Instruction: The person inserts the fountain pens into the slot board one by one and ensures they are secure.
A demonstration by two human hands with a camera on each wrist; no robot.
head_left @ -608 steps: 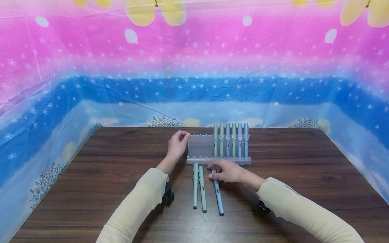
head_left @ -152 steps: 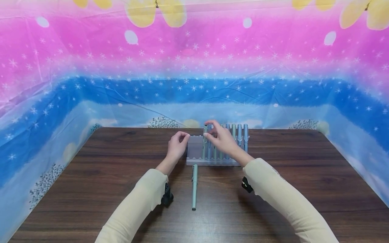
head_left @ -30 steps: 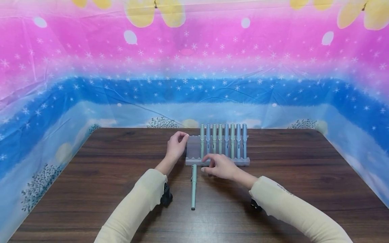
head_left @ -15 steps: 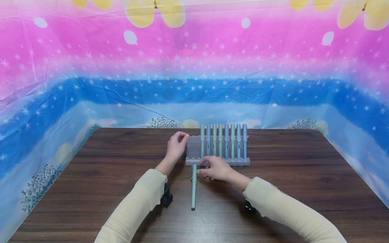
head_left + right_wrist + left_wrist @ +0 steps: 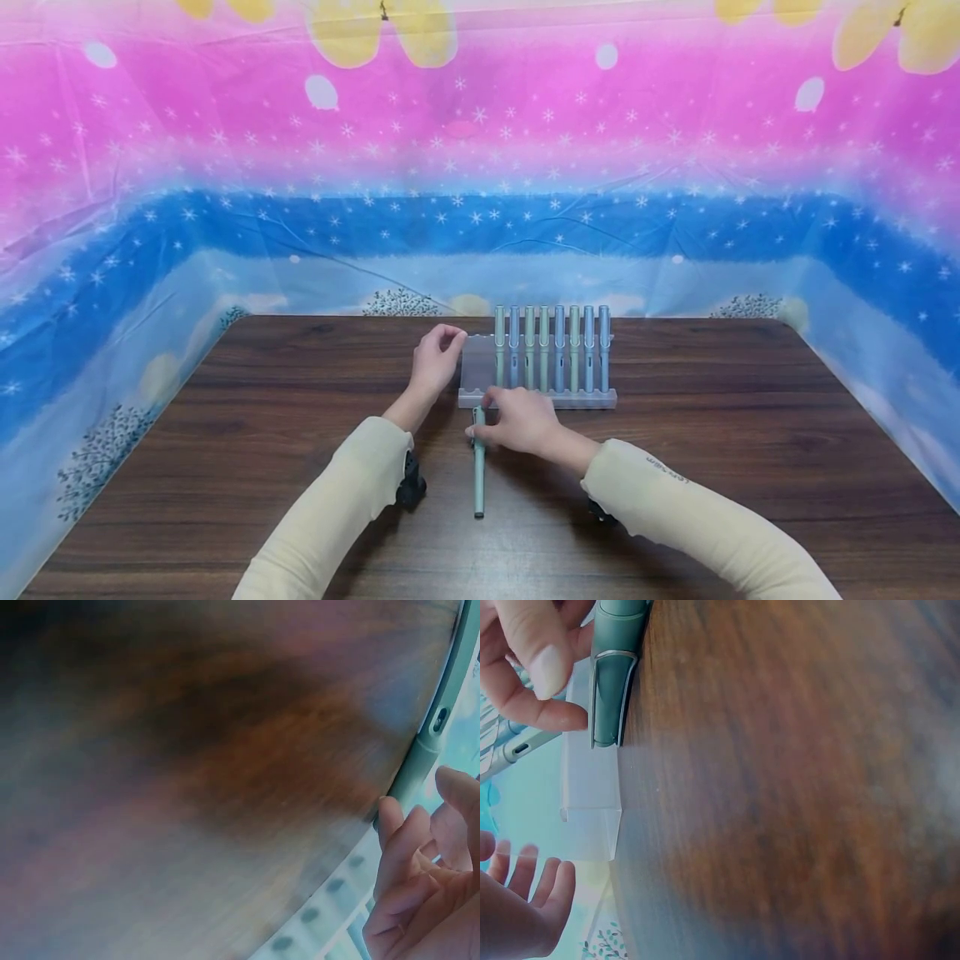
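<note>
A clear plastic pen rack (image 5: pixel 477 364) stands on the table with several green and blue capped pens (image 5: pixel 558 348) upright in its right part. My left hand (image 5: pixel 435 360) pinches the rack's upper left corner between thumb and index finger; in the left wrist view this hand (image 5: pixel 525 907) shows beside the clear panel. One green pen (image 5: pixel 479 483) lies on the table in front of the rack, cap toward it. My right hand (image 5: pixel 522 421) has thumb and index finger on either side of that pen's cap. In the right wrist view the green pen (image 5: pixel 412 769) passes between those fingertips.
The dark wooden table (image 5: pixel 315 367) runs back to a pink and blue patterned cloth (image 5: pixel 420 217) that hangs around its back and sides. The rack's left slots hold no pens. Both forearms, in pale sleeves with wrist cameras, reach in from the front.
My right hand has moved left from in front of the rack to the lying green pen and taken its cap between thumb and finger. Earlier, other lying pens went into the rack.
</note>
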